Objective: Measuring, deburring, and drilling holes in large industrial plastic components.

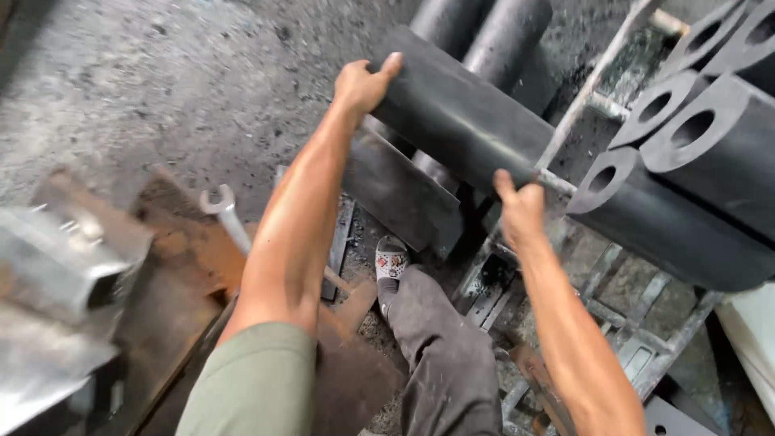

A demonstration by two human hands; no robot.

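Note:
A long black rubber block (464, 113) lies tilted across the middle of the view. My left hand (365, 83) grips its far upper end. My right hand (521, 207) holds its near lower end, thumb raised against the side. The block rests against a pale metal rack (583, 90). Several more black rubber blocks with round holes (702, 137) are stacked on that rack at the right. My leg in grey trousers and a patterned sandal (392, 262) stands below the block.
Two dark round cylinders (492, 28) lie behind the block. A large spanner (226, 211) rests on rusty steel plates (186, 258) at the left. Shiny bent sheet metal (56, 282) fills the lower left. The floor (161, 81) is grey, gritty concrete.

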